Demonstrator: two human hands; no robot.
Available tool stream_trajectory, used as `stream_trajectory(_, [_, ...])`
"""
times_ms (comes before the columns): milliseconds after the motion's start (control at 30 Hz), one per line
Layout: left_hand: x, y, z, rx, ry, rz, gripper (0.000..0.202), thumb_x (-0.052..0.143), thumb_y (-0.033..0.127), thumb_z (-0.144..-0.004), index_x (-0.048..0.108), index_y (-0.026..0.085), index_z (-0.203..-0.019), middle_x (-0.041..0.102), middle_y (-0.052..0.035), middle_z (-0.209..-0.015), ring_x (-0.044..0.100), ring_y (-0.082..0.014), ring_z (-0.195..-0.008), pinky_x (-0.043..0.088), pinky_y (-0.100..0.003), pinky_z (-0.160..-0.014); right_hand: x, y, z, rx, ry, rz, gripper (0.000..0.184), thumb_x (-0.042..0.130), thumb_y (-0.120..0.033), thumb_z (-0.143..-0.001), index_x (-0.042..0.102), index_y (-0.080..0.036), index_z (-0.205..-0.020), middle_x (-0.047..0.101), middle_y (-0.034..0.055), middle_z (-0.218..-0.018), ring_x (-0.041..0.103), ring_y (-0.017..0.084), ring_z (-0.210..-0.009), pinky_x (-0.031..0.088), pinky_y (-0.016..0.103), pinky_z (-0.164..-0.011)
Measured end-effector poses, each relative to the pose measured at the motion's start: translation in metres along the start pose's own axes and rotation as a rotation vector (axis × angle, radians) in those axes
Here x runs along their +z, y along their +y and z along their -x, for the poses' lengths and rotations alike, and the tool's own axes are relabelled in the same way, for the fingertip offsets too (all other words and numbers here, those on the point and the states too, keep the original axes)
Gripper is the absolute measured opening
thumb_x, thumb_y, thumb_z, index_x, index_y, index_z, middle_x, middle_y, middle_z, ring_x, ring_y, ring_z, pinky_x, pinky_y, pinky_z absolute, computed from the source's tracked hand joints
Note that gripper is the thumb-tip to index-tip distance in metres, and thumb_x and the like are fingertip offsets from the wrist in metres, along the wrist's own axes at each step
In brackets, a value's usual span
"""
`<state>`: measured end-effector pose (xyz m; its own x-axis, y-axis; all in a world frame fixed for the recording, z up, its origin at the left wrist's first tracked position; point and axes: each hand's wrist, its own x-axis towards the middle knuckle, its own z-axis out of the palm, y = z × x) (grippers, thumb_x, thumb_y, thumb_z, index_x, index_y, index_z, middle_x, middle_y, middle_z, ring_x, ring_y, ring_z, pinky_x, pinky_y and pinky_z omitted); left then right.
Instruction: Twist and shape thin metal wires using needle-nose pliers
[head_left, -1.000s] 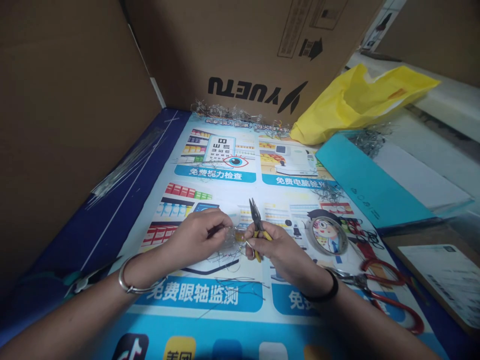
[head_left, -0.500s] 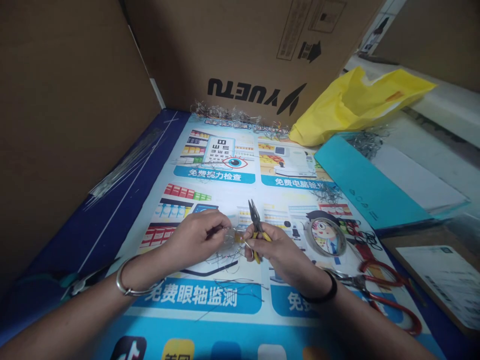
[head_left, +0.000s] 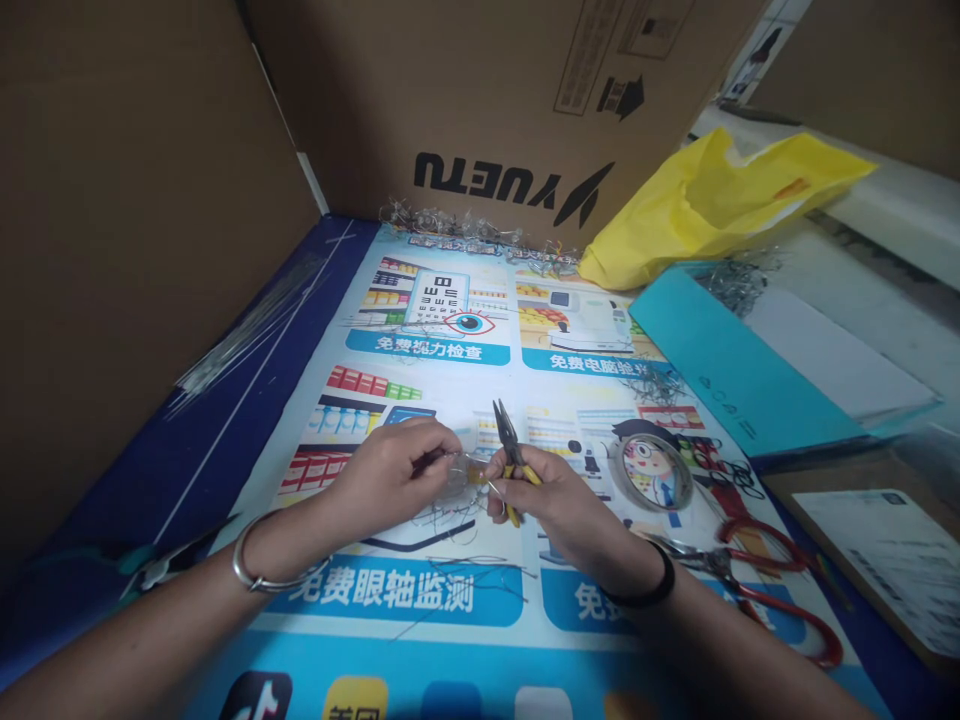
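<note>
My left hand (head_left: 390, 475), with a silver bracelet at the wrist, is closed in a pinch on a thin bent wire (head_left: 472, 458). The wire reaches across to the fingertips of my right hand (head_left: 551, 495). That hand is wrapped round needle-nose pliers (head_left: 507, 428) with yellow handles, their dark jaws pointing up and away from me, slightly apart. Its thumb and forefinger also touch the wire. Fine detail between the hands is too small to make out. Loose wire pieces (head_left: 480, 568) lie on the printed sheet (head_left: 517, 385) under my hands.
A roll of tape (head_left: 616, 478) and red-handled scissors (head_left: 765, 532) lie at right. Beyond them are a turquoise folder (head_left: 720, 360) and a yellow bag (head_left: 697, 215). Straight wires (head_left: 244, 335) lie at left. Wire pieces (head_left: 450, 225) line the cardboard wall (head_left: 375, 90).
Almost nothing differs. The pliers' jaws have tilted very slightly to the left; both hands keep their hold.
</note>
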<state>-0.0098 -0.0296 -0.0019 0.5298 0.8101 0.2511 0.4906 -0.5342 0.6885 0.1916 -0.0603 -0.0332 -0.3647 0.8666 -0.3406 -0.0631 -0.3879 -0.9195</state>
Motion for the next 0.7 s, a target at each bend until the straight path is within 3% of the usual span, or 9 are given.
stream_trajectory(700, [0.0034,-0.0007,0.0042,-0.081,-0.009,-0.012,0.014,0.047,0.012,-0.079,0.061,0.017,-0.079,0.062,-0.0003,-0.071,0.054,-0.0106,-0.064,0.04,-0.022,-0.058,0.0054,-0.0063,0.0022,0.023,0.088,0.029,0.018,0.062,-0.031,-0.069,0.051,-0.019,-0.077,0.057,-0.0027,-0.057,0.052,0.012,-0.054,0.037,0.026,-0.056])
